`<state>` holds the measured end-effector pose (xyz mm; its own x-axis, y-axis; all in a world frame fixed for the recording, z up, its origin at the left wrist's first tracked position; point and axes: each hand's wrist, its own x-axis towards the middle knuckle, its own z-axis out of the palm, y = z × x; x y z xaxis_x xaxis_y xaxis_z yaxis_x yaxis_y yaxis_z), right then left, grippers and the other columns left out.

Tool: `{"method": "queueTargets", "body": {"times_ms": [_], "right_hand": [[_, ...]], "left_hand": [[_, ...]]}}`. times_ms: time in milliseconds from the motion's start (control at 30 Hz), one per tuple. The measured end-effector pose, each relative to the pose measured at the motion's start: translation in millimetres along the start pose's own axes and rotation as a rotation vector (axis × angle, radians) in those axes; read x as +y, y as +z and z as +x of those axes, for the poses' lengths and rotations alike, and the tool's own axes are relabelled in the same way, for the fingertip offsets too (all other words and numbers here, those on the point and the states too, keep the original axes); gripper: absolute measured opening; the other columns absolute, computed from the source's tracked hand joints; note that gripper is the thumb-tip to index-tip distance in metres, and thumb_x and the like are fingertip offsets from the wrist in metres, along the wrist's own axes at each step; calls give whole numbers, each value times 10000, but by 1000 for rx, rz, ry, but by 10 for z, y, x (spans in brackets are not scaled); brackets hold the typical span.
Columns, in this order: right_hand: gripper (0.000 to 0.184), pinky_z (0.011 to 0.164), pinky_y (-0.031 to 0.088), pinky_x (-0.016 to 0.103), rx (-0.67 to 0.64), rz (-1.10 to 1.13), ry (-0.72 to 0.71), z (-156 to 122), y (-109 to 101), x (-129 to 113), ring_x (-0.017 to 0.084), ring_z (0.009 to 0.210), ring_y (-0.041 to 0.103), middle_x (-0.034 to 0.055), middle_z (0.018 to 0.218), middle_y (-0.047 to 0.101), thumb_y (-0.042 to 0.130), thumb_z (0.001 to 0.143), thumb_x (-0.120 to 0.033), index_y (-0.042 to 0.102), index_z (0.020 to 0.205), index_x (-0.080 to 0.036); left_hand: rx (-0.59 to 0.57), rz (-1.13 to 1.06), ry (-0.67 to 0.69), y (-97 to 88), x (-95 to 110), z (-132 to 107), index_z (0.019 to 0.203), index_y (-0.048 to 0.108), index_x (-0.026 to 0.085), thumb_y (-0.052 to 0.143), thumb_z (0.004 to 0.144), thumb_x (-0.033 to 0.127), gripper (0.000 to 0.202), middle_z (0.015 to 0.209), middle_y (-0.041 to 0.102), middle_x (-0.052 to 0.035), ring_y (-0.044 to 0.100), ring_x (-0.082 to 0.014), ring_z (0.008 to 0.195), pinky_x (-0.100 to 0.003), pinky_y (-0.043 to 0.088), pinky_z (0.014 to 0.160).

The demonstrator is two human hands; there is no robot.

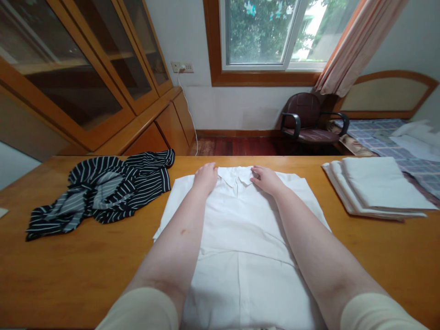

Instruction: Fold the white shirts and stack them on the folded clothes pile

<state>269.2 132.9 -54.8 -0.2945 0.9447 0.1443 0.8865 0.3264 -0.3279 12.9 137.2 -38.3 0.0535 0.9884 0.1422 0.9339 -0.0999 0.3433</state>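
A white collared shirt (240, 215) lies front side up on the wooden table, its collar at the far edge and its lower part reaching toward me. A crosswise fold or layer edge runs over its middle. My left hand (206, 176) rests at the left side of the collar, fingers stretched over the cloth. On the collar's right side lies my right hand (267, 179), its thumb and fingers apart and touching the fabric. Both forearms stretch across the shirt and cover parts of its sides.
A crumpled black-and-white striped garment (113, 188) lies left on the table (85, 275). Folded white cloths (378, 183) are stacked at the right. Beyond the table stand a glass-door cabinet (137, 103), an armchair (307, 119) and a bed (381, 137).
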Motion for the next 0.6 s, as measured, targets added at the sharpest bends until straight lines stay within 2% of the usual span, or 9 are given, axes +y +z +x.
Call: {"method": "queueTargets", "body": {"times_ms": [100, 167, 233, 433, 600], "right_hand": [[481, 1021, 353, 369, 26, 15, 50, -11, -21, 3, 253, 1219, 479, 133, 1338, 516, 547, 841, -367, 535, 1263, -139], [472, 994, 377, 377, 46, 16, 95, -14, -36, 3, 261, 1179, 507, 137, 1289, 556, 527, 850, -365, 532, 1259, -130], [468, 973, 393, 384, 74, 12, 131, -14, -46, 5, 267, 1145, 527, 141, 1249, 581, 518, 853, -355, 529, 1260, -125], [460, 963, 403, 387, 144, 39, 159, 0, -36, 18, 266, 1114, 543, 150, 1228, 587, 507, 859, -334, 527, 1262, -114], [433, 961, 407, 381, 167, 77, 103, 1, -11, 22, 255, 1100, 547, 149, 1192, 603, 516, 854, -317, 544, 1236, -116]], "left_hand": [[29, -1, -133, -72, -150, 39, 972, 698, 212, 460, 839, 334, 298, 1063, 682, -92, 594, -265, 1011, -360, 433, 866], [-6, -31, -118, -81, -205, 45, 827, 721, 233, 504, 812, 426, 290, 934, 708, -74, 612, -260, 925, -351, 439, 815], [-33, -68, -55, -51, -216, 49, 774, 721, 244, 524, 792, 488, 314, 862, 711, -57, 617, -245, 872, -340, 439, 788], [38, -140, 73, 125, -176, 101, 927, 697, 228, 584, 774, 331, 216, 947, 695, -45, 605, -209, 891, -299, 442, 781], [84, -131, 74, 146, -183, 117, 987, 666, 225, 603, 769, 281, 233, 994, 672, -50, 594, -199, 911, -291, 437, 801]]}}
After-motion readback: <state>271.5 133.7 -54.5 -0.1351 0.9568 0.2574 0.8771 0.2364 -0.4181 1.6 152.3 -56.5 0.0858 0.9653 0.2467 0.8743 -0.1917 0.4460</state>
